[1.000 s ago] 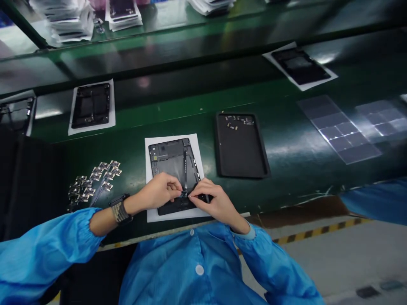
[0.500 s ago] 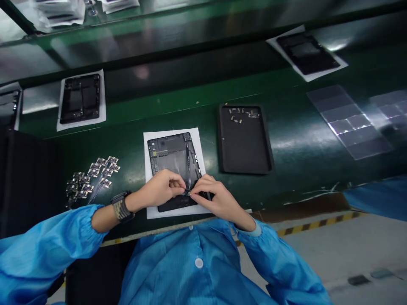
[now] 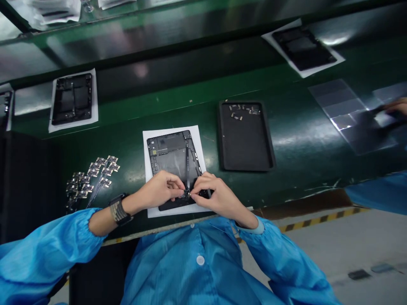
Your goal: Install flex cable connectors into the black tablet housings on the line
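A small circuit board (image 3: 186, 193) with a dark ribbon cable (image 3: 187, 163) running up from it lies over the lower part of an open black tablet housing (image 3: 168, 152). My left hand (image 3: 167, 186) pinches the board's left side between thumb and fingertips. From the other side, my right hand (image 3: 213, 190) grips its right edge the same way. Under the housing is a white sheet (image 3: 201, 148). Several similar circuit boards (image 3: 106, 182) are clustered on the green bench to the left of my left hand.
Right of the housing stands a black tray (image 3: 246, 148) with several small parts at its far end. Further housings on sheets (image 3: 72, 99) (image 3: 303, 48) lie along the back. At right, a co-worker's hand (image 3: 397, 106) is near clear plastic sheets (image 3: 337, 101).
A co-worker's hand with a blurred dark object has come in at the right, over the plastic sheets. My hands stay at the board with barely any shift; the view has moved slightly.
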### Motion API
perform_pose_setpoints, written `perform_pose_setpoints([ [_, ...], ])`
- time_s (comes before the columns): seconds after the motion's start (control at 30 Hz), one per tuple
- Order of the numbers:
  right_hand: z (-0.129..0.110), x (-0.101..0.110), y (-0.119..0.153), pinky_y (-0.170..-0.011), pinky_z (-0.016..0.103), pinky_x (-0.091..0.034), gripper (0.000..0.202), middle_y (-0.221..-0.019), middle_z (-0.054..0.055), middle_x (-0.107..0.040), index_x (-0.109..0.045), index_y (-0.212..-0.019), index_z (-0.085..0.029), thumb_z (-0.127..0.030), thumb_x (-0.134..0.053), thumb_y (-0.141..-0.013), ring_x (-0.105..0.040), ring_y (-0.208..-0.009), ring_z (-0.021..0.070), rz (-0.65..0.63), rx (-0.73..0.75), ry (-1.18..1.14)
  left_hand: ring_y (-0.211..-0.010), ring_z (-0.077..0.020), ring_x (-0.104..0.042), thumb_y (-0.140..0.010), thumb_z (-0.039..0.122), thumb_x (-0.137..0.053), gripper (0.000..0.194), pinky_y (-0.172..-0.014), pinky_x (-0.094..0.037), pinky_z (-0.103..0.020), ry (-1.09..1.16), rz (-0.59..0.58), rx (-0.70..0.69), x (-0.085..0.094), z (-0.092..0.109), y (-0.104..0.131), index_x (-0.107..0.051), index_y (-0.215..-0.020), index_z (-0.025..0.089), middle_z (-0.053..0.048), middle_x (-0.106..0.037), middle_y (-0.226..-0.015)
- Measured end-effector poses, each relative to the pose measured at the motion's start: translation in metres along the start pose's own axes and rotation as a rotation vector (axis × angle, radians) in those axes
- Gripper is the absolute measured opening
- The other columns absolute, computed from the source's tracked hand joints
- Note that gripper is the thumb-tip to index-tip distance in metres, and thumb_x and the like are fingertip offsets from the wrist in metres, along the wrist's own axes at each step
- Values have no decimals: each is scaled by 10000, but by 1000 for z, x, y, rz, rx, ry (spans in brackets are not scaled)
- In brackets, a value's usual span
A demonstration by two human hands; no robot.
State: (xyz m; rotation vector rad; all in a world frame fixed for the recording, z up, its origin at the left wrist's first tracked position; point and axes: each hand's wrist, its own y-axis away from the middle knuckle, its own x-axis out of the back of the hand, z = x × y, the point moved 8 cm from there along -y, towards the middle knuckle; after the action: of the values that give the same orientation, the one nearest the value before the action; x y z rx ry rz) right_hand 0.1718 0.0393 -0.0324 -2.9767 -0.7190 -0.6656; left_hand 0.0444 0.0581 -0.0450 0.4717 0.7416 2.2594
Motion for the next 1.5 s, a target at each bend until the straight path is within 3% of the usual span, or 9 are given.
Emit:
perform_pose_setpoints([
  [0.33, -1, -5, 0, -760, 350, -391, 148, -691, 14, -634, -704, -707, -200, -141, -631, -821, -523, -768, 187, -24, -27, 121, -530, -113, -584, -777, 161, -666, 48, -522, -444, -213, 17, 12, 46, -4, -11, -1, -692, -751, 131, 9, -645, -582],
  [0.8, -3, -6, -1, -757, 339, -378, 161, -717, 7, -637, -704, -754, -196, -114, -640, -877, -493, -782, 181, -139, -8, 126, -527, -114, -560, -774, 147, -655, 78, -502, -426, -210, -22, 5, 55, -6, -7, -2, -728, -751, 127, -3, -633, -565],
  [1.1, 4, -6, 0, -784, 376, -411, 108, -762, 24, -690, -715, -805, -211, -179, -660, -893, -533, -830, 210, -112, -15, 120, -505, -111, -551, -782, 132, -648, 91, -481, -422, -205, -25, 6, 55, -5, -8, -4, -725, -738, 118, -8, -627, -554],
  [1.5, 11, -4, -2, -786, 384, -398, 128, -745, 7, -716, -715, -751, -212, -144, -702, -860, -553, -807, 198, -80, -28, 36, -515, -103, -556, -772, 85, -643, 108, -518, -434, -198, -9, 69, 36, -6, -3, -2, -730, -722, 123, -12, -646, -559],
])
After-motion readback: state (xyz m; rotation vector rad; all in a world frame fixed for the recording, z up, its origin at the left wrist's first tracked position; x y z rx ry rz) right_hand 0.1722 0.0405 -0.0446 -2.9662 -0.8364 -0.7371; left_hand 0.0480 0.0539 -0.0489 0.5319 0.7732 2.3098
